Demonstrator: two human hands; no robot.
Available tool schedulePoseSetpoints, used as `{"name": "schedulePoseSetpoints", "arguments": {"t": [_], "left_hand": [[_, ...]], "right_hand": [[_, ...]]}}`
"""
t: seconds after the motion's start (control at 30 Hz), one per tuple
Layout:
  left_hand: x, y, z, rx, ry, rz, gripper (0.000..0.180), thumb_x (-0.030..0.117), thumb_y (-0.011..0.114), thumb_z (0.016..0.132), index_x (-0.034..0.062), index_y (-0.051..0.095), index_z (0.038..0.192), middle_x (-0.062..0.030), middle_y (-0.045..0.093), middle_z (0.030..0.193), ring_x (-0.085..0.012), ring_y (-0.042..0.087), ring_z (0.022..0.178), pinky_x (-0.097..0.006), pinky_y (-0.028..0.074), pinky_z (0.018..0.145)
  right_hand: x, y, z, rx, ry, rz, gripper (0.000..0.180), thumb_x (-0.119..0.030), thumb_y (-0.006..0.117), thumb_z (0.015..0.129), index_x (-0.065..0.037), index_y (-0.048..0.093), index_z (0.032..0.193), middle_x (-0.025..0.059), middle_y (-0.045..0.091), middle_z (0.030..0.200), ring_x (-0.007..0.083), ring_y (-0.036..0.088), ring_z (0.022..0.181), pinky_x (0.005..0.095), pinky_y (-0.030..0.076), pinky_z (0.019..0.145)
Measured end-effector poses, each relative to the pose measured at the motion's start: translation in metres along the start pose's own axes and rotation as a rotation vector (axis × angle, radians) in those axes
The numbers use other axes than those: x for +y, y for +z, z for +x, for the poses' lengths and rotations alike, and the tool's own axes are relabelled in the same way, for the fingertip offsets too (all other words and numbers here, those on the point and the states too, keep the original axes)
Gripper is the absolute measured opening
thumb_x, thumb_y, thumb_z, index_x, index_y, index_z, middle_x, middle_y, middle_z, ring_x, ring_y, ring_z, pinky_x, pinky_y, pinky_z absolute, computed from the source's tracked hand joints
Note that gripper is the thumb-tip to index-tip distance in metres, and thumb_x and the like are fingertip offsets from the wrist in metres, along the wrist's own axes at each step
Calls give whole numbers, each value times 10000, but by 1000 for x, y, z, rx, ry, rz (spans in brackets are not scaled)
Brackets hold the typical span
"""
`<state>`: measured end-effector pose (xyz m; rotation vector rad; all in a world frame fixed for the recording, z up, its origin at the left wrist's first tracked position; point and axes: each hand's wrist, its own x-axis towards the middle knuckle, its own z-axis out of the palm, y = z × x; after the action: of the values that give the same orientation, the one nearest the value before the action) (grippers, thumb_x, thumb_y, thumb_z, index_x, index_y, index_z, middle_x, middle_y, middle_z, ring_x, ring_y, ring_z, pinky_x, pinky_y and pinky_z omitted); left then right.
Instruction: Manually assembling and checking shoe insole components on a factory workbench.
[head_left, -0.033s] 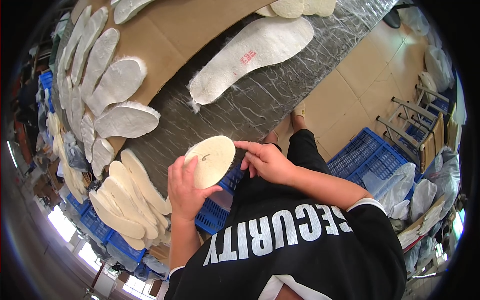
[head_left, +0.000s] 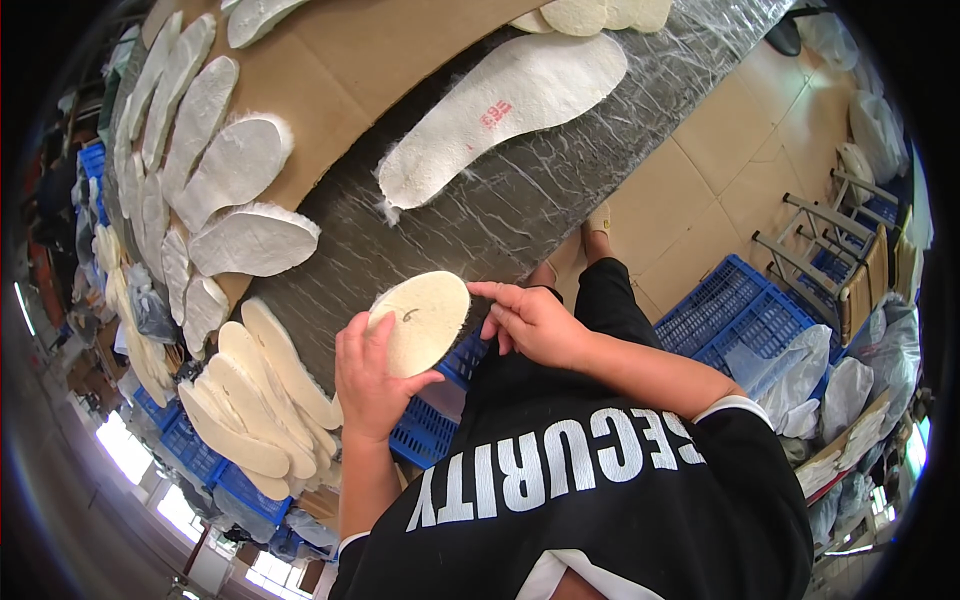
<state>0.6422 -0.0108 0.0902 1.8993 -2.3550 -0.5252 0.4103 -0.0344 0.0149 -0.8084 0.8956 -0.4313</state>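
Note:
A cream insole (head_left: 425, 325) with a small dark pen mark is tilted up in my left hand (head_left: 368, 380), its thumb on the marked face and its fingers behind, out of sight. My right hand (head_left: 540, 325) reaches its index fingertip to the insole's right edge, the thumb apart below it and the other fingers curled with nothing in them. Beyond both hands lies a large white fleece insole (head_left: 510, 120) with a red stamp, flat on the plastic-wrapped table (head_left: 510, 215). To the left of my left hand, several cream insoles (head_left: 240, 420) overlap in a pile.
Rows of white fleece insoles (head_left: 235, 165) rest on and beside a brown cardboard sheet (head_left: 330, 80) at the far left. More cream insoles (head_left: 575, 15) sit at the far edge. On the right floor stand blue crates (head_left: 735, 315), a metal-legged stool (head_left: 830, 245) and plastic bags (head_left: 885, 350).

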Motion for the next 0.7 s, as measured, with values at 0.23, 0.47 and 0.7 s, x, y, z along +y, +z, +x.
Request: {"name": "schedulePoseSetpoints", "arguments": {"t": [0.23,0.47,0.7], "left_hand": [[-7,3,-8,-12,-78,-123,912,453,855,449,44,536,1198,-156,479,1231,-357,510,1081,-428,447,916],[-10,-1,-9,-23,-156,-260,935,493,853,466,44,522,1216,-157,462,1257,-357,501,1119,-423,438,938],[-9,-6,-9,-8,-98,-164,924,481,861,448,56,542,1204,-139,484,1217,-351,454,1073,-462,417,905]], "right_hand": [[1,2,0,31,-11,-17,403,-63,471,938,-16,454,1338,80,646,768,122,589,569,259,502,565],[-5,6,2,94,-81,-87,356,-72,569,897,13,505,1237,96,662,707,135,623,548,273,506,544],[-5,8,4,134,-88,-112,288,-73,577,889,28,544,1157,113,659,692,160,632,545,289,503,532]]}}
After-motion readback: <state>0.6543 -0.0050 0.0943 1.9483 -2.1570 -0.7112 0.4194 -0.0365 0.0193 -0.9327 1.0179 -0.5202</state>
